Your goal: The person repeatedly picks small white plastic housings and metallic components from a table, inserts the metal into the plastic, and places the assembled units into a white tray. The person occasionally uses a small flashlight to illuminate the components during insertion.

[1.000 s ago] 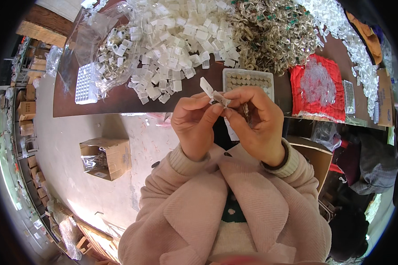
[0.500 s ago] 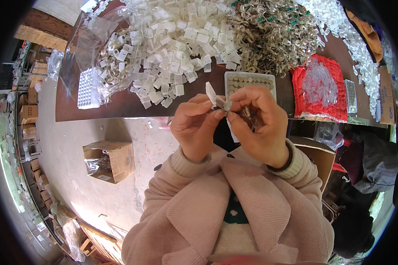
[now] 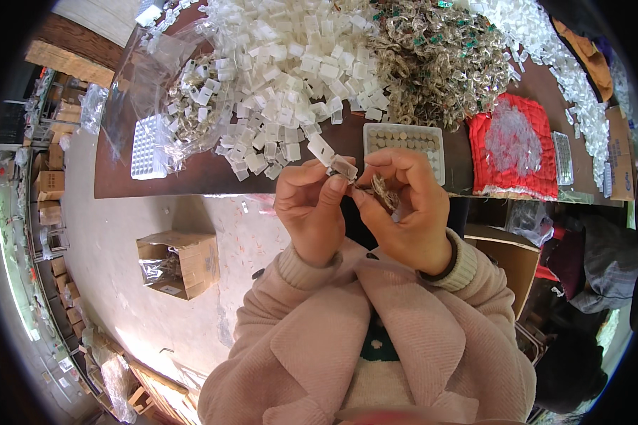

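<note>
Above the table's near edge, my left hand (image 3: 310, 212) pinches a small translucent white plastic case (image 3: 344, 168) with its lid tilted open to the upper left. My right hand (image 3: 412, 216) is closed around a brownish, clear-coated coil of thin wire (image 3: 384, 193). Its fingertips meet the right side of the case, where a thin end of the wire seems to reach it; the exact join is too small to make out. Just beyond my right hand stands a white tray (image 3: 439, 159) of round, coin-like discs.
Beyond my hands lie a heap of white plastic cases (image 3: 290, 64) and a pile of wire coils (image 3: 432, 64) with green bits. A red cloth (image 3: 539, 120) bears clear plastic pieces. At left is a white gridded tray (image 3: 147, 149); an open carton (image 3: 198, 262) sits on the floor.
The case has turned so its lid leans left and its box part shows more openly. My right hand has shifted a little left and down, the coil with it.
</note>
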`<state>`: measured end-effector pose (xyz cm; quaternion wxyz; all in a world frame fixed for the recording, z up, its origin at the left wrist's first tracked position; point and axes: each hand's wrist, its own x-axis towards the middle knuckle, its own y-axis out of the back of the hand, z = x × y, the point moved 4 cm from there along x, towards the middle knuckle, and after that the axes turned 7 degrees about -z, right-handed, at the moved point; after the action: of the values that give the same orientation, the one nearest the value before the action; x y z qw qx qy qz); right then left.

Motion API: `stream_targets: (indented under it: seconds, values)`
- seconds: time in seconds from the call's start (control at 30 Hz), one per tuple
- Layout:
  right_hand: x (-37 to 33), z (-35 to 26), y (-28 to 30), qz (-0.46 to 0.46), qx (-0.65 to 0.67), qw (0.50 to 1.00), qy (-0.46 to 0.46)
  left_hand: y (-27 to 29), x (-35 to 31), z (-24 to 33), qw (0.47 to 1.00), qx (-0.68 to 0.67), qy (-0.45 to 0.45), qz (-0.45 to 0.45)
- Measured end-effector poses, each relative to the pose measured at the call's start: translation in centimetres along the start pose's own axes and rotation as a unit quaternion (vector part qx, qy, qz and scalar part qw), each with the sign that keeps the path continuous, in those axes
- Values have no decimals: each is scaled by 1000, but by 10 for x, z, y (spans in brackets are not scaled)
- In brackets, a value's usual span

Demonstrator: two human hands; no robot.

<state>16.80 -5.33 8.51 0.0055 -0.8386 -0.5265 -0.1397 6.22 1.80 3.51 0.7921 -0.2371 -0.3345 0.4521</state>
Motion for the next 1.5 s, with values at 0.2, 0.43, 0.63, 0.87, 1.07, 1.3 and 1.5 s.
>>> stream_targets:
  seconds: [0.2,0.43,0.63,0.87,1.07,1.3,1.5]
  values:
    - [1,-7,3,-27,-69,997,5,2,-1,-2,999,-26,25,10]
    - [9,-21,12,-78,-154,985,28,7,4,7,992,100,17,-72]
    - [5,-11,-1,-109,-62,991,-40,7,3,8,997,46,-22,-49]
    - [0,-9,-6,-49,-19,998,-34,9,-6,-1,996,-50,71,37]
    - [3,3,1,-28,30,999,-6,7,-7,2,999,-20,35,5]
    - [-2,16,-8,-39,-1,998,52,11,-12,-4,993,-75,85,14]
    - [-25,16,17,-64,-201,972,104,15,-22,-20,987,-9,160,-9]
